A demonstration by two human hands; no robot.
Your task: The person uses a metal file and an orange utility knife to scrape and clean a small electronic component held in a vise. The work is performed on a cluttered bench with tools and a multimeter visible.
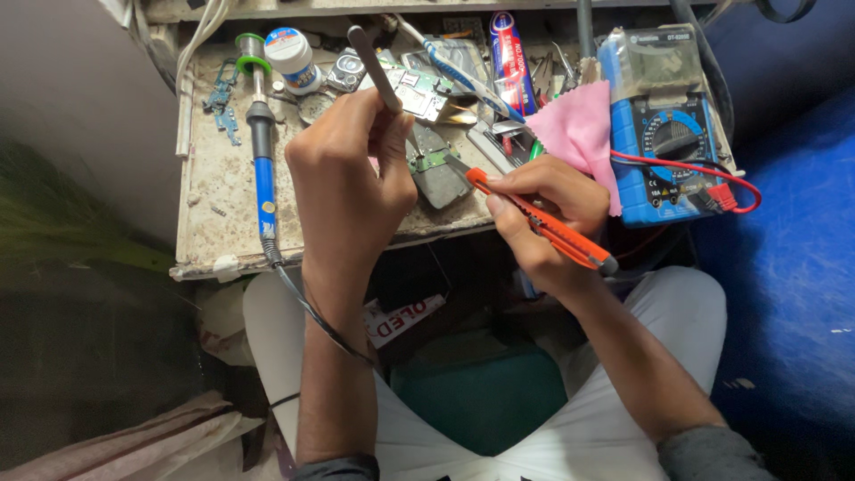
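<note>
My left hand [347, 183] is closed around a thin grey rod-like tool [372, 66] whose handle sticks up past my fingers. My right hand [543, 214] grips an orange utility knife [545, 224], its tip pointing left at a dark circuit board [438, 171] lying near the front edge of the small worn workbench [214, 191]. Both hands hover over that board. A green part of the board shows between my hands.
A blue-handled soldering iron [264, 178] lies at the left, its cable running under my left wrist. A blue multimeter [670, 151] with red lead, a pink cloth [581, 134], a toothbrush [463, 76], a tube [509, 53], a small jar [290, 55] and more boards crowd the back.
</note>
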